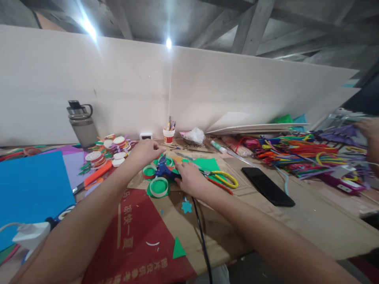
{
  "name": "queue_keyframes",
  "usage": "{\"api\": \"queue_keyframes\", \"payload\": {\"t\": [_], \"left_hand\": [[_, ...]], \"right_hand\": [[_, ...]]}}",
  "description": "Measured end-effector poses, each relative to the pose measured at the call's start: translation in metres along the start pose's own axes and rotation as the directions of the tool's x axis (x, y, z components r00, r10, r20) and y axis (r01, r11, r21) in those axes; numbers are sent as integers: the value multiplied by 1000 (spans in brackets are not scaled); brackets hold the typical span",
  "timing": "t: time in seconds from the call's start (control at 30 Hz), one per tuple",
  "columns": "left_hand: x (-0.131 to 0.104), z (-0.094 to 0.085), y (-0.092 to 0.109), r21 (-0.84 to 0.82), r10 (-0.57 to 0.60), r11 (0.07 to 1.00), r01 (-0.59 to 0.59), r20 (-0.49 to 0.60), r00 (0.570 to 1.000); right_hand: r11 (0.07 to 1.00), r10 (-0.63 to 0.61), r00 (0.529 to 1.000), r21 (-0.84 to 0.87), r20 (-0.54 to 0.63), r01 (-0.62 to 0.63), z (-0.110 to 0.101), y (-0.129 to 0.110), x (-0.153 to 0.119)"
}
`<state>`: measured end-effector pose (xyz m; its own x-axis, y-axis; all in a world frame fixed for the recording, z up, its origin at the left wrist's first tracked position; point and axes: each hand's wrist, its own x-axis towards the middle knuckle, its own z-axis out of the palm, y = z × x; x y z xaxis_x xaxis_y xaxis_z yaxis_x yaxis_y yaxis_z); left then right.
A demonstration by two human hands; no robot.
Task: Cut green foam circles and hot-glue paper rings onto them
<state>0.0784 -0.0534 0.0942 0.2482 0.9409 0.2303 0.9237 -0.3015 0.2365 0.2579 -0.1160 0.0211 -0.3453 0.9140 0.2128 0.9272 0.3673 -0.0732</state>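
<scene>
My right hand (191, 178) is closed around the dark handle of a blue hot glue gun (164, 170), whose black cord (201, 232) runs down over the front edge. Just left of the gun's nozzle is my left hand (148, 152), its fingers bent together; whatever they may pinch is hidden. Below and beside the gun lie white rings with green inside: one ring (159, 187) in front, another (149, 171) at its left, a third (169, 161) behind. Yellow-handled scissors (225, 178) rest beyond my right hand, by a green sheet (205, 165).
A black phone (266, 186) and a heap of coloured pipe cleaners (302, 152) lie to the right. Left are a blue sheet (29, 193), an orange cutter (97, 173) and a bottle (83, 126). A paper cup (168, 136) stands behind. Another person's hand (370, 132) shows far right.
</scene>
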Motion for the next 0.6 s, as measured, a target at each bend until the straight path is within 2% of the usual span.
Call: {"api": "queue_keyframes", "payload": {"t": [0.17,0.33,0.43,0.5,0.57,0.6], "left_hand": [[2,4,-8,29,-24,999,24,-6,1000],[2,10,-12,80,-57,995,57,-3,998],[3,13,-15,111,-85,990,83,18,996],[4,15,-17,94,-87,992,83,36,996],[6,18,-19,-7,-96,995,97,79,992],[7,20,-19,-111,-122,985,135,118,985]], "right_hand": [[999,12,1000,-32,0,-12,23,-10,8],[992,102,992,84,-74,-96,30,-7,10],[955,160,980,270,-118,-123,30,2,13],[885,191,973,453,-131,-113,28,9,15],[823,210,969,558,-129,-104,25,15,16],[803,225,965,586,-132,-107,24,18,16]]}}
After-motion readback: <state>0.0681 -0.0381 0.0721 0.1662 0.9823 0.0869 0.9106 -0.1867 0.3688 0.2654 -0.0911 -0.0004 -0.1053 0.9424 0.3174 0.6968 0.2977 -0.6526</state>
